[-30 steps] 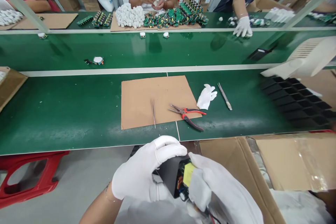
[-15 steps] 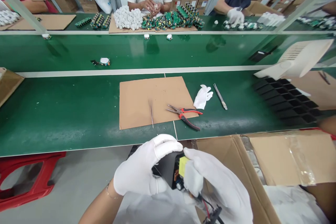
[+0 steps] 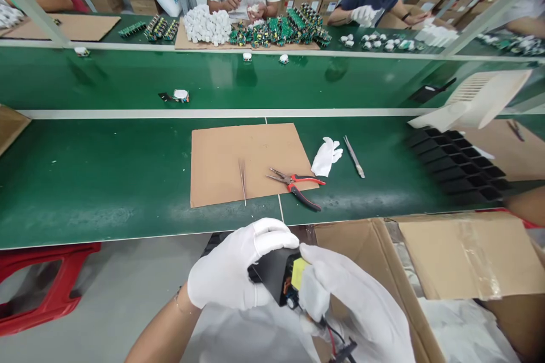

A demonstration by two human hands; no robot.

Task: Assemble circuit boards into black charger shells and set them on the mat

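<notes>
Both my hands wear white gloves and meet low in the head view, below the bench edge. My left hand [image 3: 236, 272] wraps around a black plastic housing [image 3: 270, 275]. My right hand [image 3: 353, 300] grips the circuit board [image 3: 293, 281] sitting in that housing, with a yellow transformer and small capacitors showing. Red and black wires [image 3: 336, 343] trail from the board under my right hand.
A cardboard mat [image 3: 244, 161] on the green bench carries tweezers [image 3: 242, 181] and red-handled pliers [image 3: 296, 183]. A spare glove [image 3: 326, 156], a metal tool [image 3: 354, 156] and a black slotted tray [image 3: 457, 164] lie to the right. An open carton [image 3: 426, 272] stands at my right. Other people work across the conveyor.
The housing and board have shifted only slightly in my hands; more wire shows below my right hand. Small parts on the conveyor belt have drifted right. The people opposite moved their hands.
</notes>
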